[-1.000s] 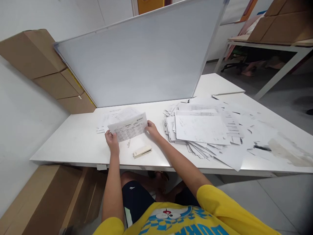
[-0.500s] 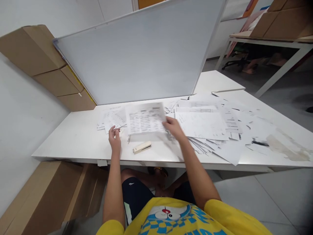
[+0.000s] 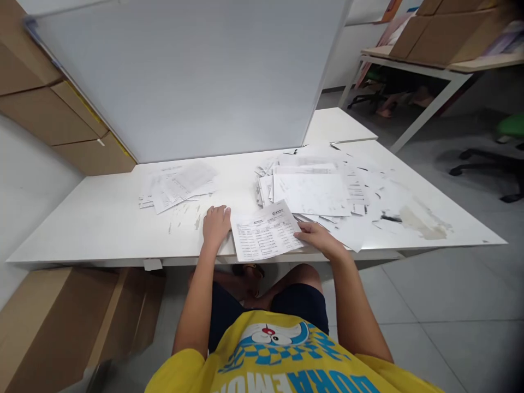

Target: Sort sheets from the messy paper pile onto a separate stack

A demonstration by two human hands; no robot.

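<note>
Printed sheet: lies flat at the near edge of the white table, lower centre of the frame, between the two hands; a printed table of rows faces up.
Progress: a small stack of papers sits left of centre; a far larger loose heap of papers spreads to the right; judging by that, only a small share looks sorted and most is left.
Left hand: palm down on the table just left of the sheet, fingers curled together; whether it covers something cannot be told.
Right hand: fingers laid flat on the sheet's right edge, pressing it down, not pinching; forearm runs in from lower right.
Backdrop: a whiteboard leans behind the table; cardboard boxes upper left.
</note>
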